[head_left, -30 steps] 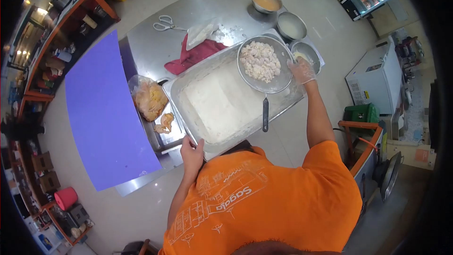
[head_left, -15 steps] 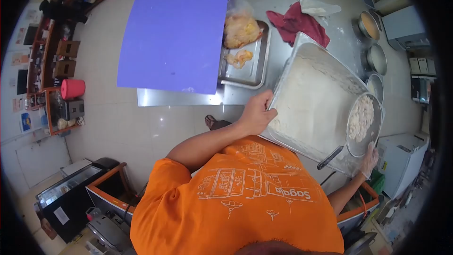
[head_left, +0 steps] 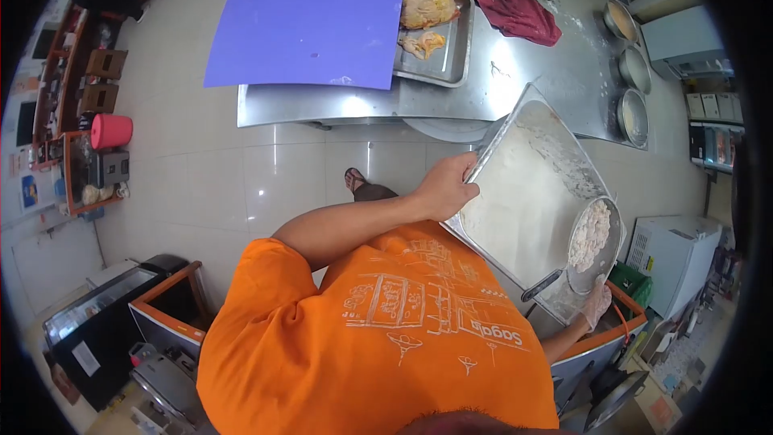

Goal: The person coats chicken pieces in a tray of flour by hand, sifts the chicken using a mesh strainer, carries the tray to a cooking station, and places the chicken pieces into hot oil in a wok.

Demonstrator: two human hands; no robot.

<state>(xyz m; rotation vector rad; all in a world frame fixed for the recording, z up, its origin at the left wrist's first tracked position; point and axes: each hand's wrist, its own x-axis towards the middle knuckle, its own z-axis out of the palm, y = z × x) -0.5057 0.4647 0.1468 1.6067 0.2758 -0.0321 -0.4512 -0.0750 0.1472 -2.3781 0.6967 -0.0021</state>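
Observation:
My left hand (head_left: 449,186) is closed on the rim at the near left side of a large metal tray (head_left: 555,133). White flour (head_left: 519,185) covers much of its bottom. A round strainer (head_left: 613,234) with a black handle rests over the tray's right end, holding pale coated pieces (head_left: 590,235). My right hand (head_left: 597,304), in a clear plastic glove, grips the tray's right end beside the strainer; its fingers are partly hidden. The tray is held off the table, close to my body.
The steel table (head_left: 515,72) lies beyond the tray, bearing a red cloth (head_left: 515,12), a small tray of raw chicken (head_left: 459,48), a purple board (head_left: 310,24) and three bowls (head_left: 634,71). An orange-edged counter (head_left: 600,340) stands at right, a green bin (head_left: 632,282) beside it.
The large tray, with the strainer on it, has moved off the table toward my body and turned clockwise. Both hands moved with it, and the view turned too.

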